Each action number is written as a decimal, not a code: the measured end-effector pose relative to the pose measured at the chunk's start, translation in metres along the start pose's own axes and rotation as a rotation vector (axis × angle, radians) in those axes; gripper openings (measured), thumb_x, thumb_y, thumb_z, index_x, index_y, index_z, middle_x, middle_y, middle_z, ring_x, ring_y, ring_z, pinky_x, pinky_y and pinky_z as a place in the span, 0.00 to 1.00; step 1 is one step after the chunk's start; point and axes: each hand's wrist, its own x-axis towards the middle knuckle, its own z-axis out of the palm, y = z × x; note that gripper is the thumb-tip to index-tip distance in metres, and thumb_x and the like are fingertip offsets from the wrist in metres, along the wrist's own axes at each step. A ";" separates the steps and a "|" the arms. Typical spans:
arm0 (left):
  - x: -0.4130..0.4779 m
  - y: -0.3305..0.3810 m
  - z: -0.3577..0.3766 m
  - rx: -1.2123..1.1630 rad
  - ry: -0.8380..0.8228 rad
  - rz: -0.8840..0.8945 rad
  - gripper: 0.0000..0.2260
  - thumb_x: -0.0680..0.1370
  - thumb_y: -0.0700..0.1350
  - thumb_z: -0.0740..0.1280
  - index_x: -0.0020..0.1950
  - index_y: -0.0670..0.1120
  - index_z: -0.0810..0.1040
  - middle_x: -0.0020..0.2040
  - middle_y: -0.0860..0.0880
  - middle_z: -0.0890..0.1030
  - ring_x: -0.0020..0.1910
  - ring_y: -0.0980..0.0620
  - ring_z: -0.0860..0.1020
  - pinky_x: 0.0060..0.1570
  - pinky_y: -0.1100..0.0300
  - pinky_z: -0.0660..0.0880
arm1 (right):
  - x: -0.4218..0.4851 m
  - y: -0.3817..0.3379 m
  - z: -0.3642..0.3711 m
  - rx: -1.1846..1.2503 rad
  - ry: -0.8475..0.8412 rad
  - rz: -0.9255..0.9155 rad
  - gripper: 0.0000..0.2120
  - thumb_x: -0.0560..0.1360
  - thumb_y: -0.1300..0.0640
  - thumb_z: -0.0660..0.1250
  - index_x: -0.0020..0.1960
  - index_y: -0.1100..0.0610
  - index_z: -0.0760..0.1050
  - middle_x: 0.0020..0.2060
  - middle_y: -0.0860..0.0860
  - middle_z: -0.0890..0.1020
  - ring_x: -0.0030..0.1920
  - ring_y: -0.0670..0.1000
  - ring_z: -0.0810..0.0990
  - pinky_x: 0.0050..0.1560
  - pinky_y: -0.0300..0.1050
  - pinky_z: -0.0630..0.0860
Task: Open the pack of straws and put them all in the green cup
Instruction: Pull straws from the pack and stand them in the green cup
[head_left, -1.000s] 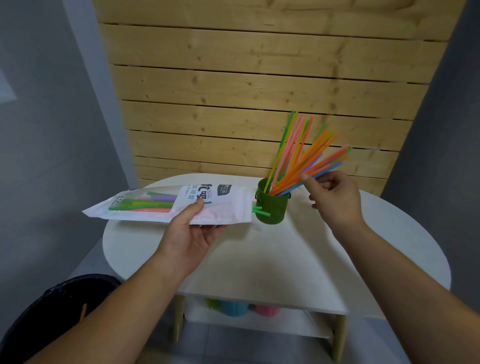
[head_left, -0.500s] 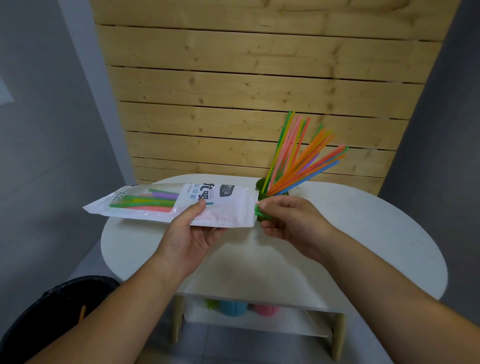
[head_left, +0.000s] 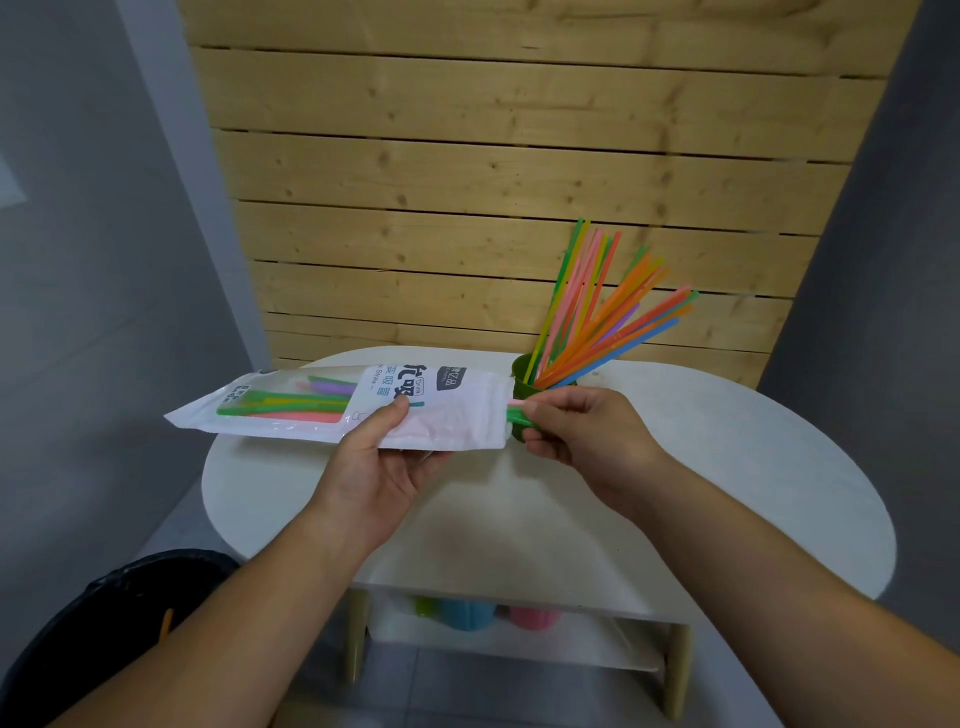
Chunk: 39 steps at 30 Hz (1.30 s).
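My left hand (head_left: 382, 462) grips the white straw pack (head_left: 311, 408) from below, thumb on its printed front, holding it level above the white table (head_left: 727, 493). Several coloured straws still lie inside the pack. At its open right end my right hand (head_left: 587, 436) pinches the tips of a pink and a green straw (head_left: 514, 409) that stick out. The green cup (head_left: 521, 384) stands just behind that hand, partly hidden by it. Several straws (head_left: 602, 322) fan up and to the right out of the cup.
A black-lined bin (head_left: 104, 639) stands on the floor at the lower left. Coloured cups (head_left: 467, 616) sit on the shelf under the table. A wooden slat wall (head_left: 493, 182) rises right behind the table.
My right hand left the straws in the cup, came down to the pack's open end and took hold of the protruding straw tips. The pack stays almost still.
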 end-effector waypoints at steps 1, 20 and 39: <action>0.000 0.001 0.000 -0.008 0.003 0.006 0.10 0.80 0.42 0.69 0.61 0.47 0.82 0.57 0.45 0.88 0.53 0.46 0.87 0.37 0.55 0.85 | 0.001 -0.002 -0.003 0.011 0.015 0.007 0.04 0.76 0.65 0.70 0.48 0.66 0.82 0.37 0.58 0.83 0.33 0.48 0.82 0.37 0.38 0.80; -0.001 0.002 0.001 -0.017 -0.001 0.016 0.10 0.80 0.42 0.69 0.61 0.47 0.81 0.57 0.44 0.88 0.53 0.45 0.87 0.38 0.54 0.85 | -0.003 -0.010 -0.012 0.057 -0.058 0.068 0.02 0.77 0.64 0.70 0.48 0.61 0.82 0.33 0.55 0.84 0.31 0.47 0.82 0.32 0.37 0.78; 0.003 0.006 -0.003 -0.108 0.050 0.058 0.14 0.80 0.40 0.68 0.66 0.48 0.77 0.56 0.44 0.88 0.54 0.45 0.87 0.38 0.53 0.85 | -0.007 0.000 -0.011 0.110 -0.133 0.152 0.27 0.59 0.39 0.78 0.54 0.52 0.83 0.43 0.52 0.84 0.37 0.49 0.83 0.35 0.43 0.79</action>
